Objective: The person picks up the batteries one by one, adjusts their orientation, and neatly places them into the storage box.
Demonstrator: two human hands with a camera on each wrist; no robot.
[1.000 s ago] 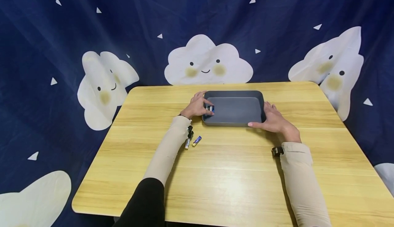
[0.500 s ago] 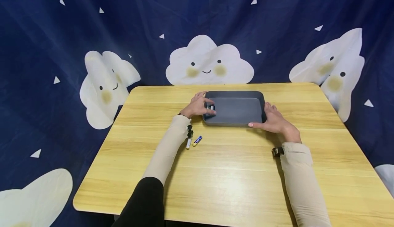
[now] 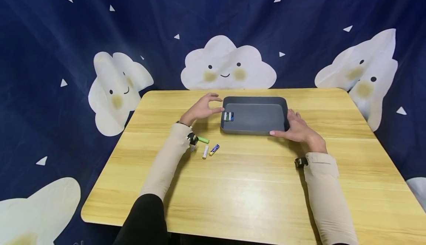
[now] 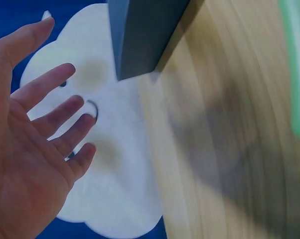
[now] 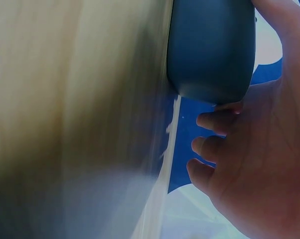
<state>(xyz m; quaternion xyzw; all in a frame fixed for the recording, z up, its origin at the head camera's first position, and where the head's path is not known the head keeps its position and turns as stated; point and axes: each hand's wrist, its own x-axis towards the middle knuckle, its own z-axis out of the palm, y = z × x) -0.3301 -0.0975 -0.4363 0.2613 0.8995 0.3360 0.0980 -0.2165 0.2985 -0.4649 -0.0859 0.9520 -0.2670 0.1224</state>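
Note:
A grey rectangular tray (image 3: 256,117) lies near the table's far edge. Several small batteries (image 3: 228,116) sit side by side inside it, near the left wall. My left hand (image 3: 204,107) hovers just left of the tray with nothing in it. In the left wrist view, its fingers (image 4: 53,114) are spread and loosely bent. My right hand (image 3: 298,128) holds the tray's near right corner, thumb along the front wall and fingers along the right side. On the table near my left wrist lie a green battery (image 3: 203,140), a white battery (image 3: 205,152) and a blue-and-yellow battery (image 3: 214,149).
The wooden table (image 3: 253,186) has rounded corners. Behind it hangs a dark blue curtain (image 3: 159,23) with smiling white clouds. My left forearm and its wrist camera (image 3: 192,138) partly cover the area beside the loose batteries.
My left hand has let go of the batteries in the tray and drawn back to the left over its rim. The green battery has come into view. My right hand stays at the tray.

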